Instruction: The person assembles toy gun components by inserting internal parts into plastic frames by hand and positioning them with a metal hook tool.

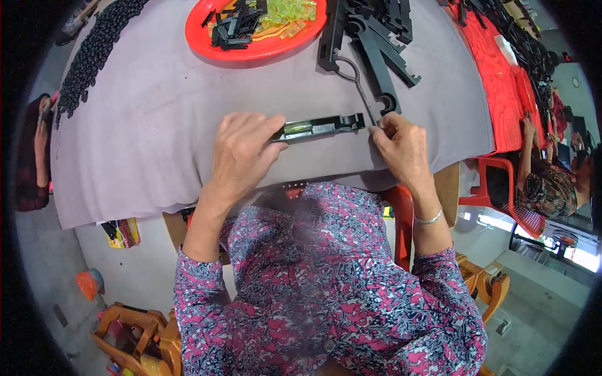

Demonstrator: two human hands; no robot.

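In my left hand point(243, 147) is one end of a small black spirit level point(329, 126) with a yellow-green vial in its top. Its thumb and fingers are closed on that end. The level lies nearly level across the view above the cloth, its far end pointing right. My right hand point(404, 147) is closed in a pinch on the near end of a thin bent metal rod point(362, 94). That rod runs up from the fingertips to a curved part beside several larger black plastic frames point(376, 62). The right fingertips are close to the level's free end, apart from it.
A red plate point(251, 58) with black strips and yellow-green clear pieces stands at the far middle of the grey cloth point(144, 144). Small black parts point(94, 50) are heaped at far left. A red-covered table point(483, 81) with black parts and other people at work lie to the right.
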